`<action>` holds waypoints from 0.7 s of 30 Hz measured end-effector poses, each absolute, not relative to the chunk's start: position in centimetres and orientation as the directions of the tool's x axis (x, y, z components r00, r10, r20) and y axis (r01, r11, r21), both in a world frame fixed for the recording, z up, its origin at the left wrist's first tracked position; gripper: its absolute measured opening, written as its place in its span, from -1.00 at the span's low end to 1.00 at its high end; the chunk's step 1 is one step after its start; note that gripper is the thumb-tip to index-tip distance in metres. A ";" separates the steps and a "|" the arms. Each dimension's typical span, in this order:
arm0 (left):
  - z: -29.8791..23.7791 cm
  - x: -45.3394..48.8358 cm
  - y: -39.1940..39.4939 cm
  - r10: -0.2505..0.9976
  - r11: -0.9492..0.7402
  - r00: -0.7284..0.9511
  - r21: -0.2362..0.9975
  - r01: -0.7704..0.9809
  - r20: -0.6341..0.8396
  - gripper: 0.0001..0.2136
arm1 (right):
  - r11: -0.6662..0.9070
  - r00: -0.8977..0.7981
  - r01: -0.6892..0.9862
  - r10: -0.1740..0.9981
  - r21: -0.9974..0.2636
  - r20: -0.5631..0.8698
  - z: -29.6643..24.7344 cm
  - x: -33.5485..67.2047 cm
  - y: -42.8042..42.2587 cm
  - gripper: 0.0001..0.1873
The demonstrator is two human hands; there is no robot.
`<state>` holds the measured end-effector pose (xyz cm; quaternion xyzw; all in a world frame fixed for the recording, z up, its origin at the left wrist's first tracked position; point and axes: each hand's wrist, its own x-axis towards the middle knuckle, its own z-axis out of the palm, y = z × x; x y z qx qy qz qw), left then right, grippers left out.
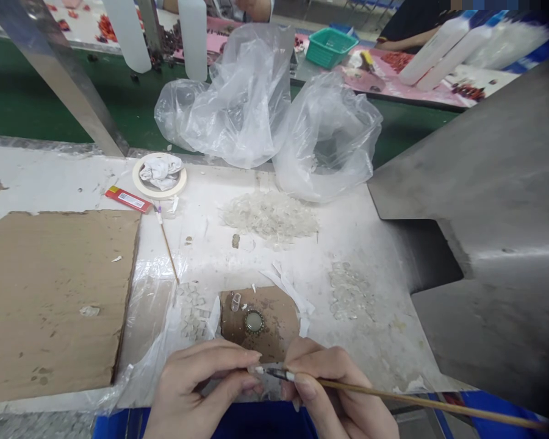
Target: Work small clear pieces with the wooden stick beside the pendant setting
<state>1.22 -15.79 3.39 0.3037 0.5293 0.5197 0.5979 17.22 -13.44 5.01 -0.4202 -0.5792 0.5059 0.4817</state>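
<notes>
1. Head view: your left hand (201, 390), just left of the brush tip, has its fingers pinched narrow on something too small to identify.
2. The brush (393, 396) lies nearly level, tip toward the left hand and long wooden handle running right; it is thin, with a dark ferrule.
3. Your right hand (333, 390) grips the brush near its tip.
4. The bottle cap (254, 321) sits just beyond the tip.

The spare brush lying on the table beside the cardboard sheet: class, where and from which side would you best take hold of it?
Take the spare brush at mid-handle, coming from above with a pinch grip. It lies flat, the thin handle bare on both sides; its tip end sits by the tape roll and red packet.
</notes>
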 end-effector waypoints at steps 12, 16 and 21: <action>3.8 1.5 -15.1 0.841 0.416 -0.055 0.708 -0.571 -0.538 -0.76 | 0.271 -0.257 0.359 0.949 -0.893 0.185 0.3 19.2 -11.8 -0.82; 3.5 1.3 -15.0 0.834 0.414 -0.063 0.697 -0.585 -0.549 -0.76 | 0.255 -0.241 0.363 0.955 -0.896 0.174 -1.5 19.5 -11.5 -0.83; 3.0 0.8 -15.0 0.843 0.414 -0.056 0.711 -0.568 -0.536 -0.77 | 0.196 -0.217 0.337 0.968 -0.921 0.127 -1.6 20.0 -11.3 -0.80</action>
